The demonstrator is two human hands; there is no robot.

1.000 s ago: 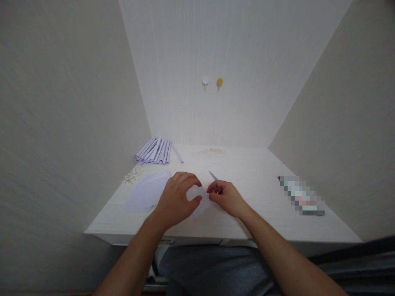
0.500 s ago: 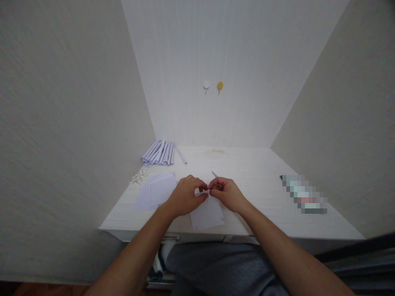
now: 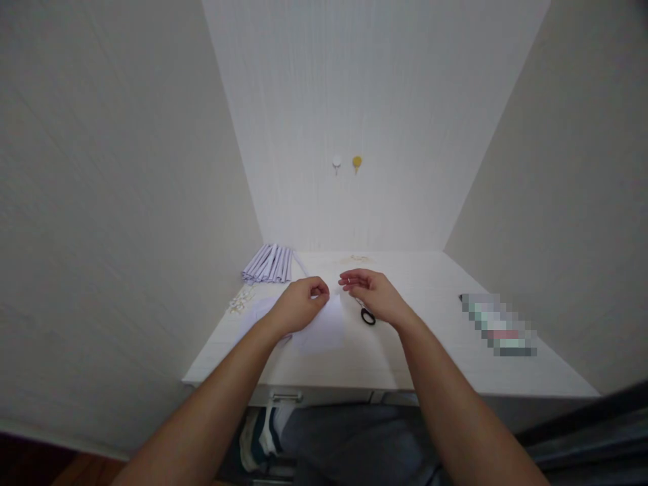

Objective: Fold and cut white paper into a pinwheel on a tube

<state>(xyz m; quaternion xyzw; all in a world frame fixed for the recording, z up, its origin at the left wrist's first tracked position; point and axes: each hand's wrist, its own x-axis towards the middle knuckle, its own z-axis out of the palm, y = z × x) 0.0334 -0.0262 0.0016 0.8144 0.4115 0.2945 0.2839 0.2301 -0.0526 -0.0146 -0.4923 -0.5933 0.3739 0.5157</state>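
A white sheet of paper [image 3: 321, 334] lies over the desk below my hands. My left hand [image 3: 302, 305] pinches it near its upper edge between thumb and forefinger. My right hand [image 3: 374, 291] is apart from the sheet, fingers stretched and spread, with nothing visible in them. Under that hand rests a pair of scissors [image 3: 368, 316]; one black handle loop shows while the rest is mostly covered. More white paper sheets [image 3: 256, 314] lie on the left, partly hidden by my left hand and forearm.
Several rolled paper tubes [image 3: 268, 263] are piled at the back left, with small white-and-tan bits [image 3: 241, 298] in front. Tan scraps [image 3: 359, 258] lie near the back wall. A blurred-out item [image 3: 499, 324] sits at the right. Two hooks [image 3: 357, 163] hang on the wall.
My right hand has let go of the paper and opened, moving up from it. My left hand has shifted slightly left with the sheet. The scissors' handle has come into view.
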